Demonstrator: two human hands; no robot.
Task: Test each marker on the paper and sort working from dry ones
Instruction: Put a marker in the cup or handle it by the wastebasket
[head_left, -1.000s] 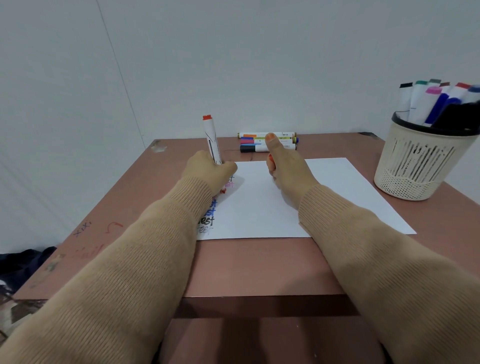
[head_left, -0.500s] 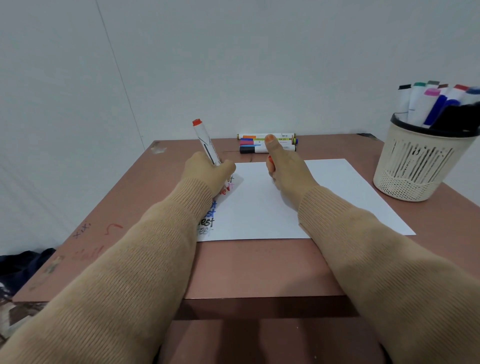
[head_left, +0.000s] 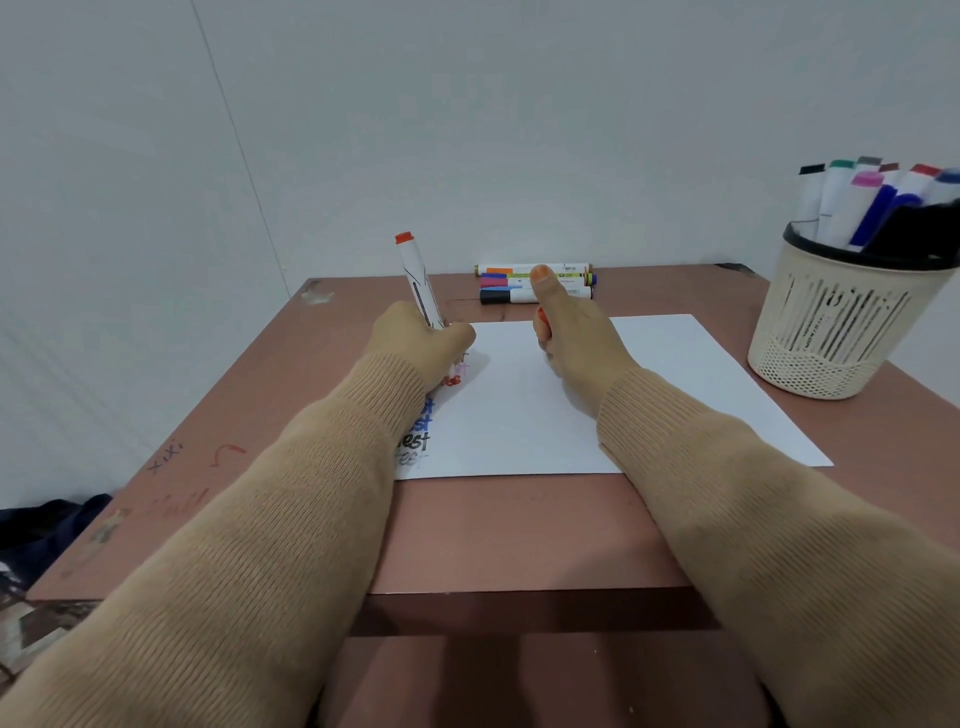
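Marker (head_left: 418, 280), white barrel, orange-red end up, is gripped in the curled fingers of the left hand (head_left: 421, 338). Its lower end is hidden beneath them, at the left edge of the paper (head_left: 675, 384). Near the wrist "test" is read in black, repeated in faint grey below and in blue above, partly covered. A small orange-red piece (head_left: 541, 315) is pinched in the curled right hand (head_left: 576, 343), thumb raised. Beyond that thumb at least four lying markers (head_left: 535, 283) are counted. Well right of the fingers, about eight caps are counted in a basket (head_left: 831, 332).
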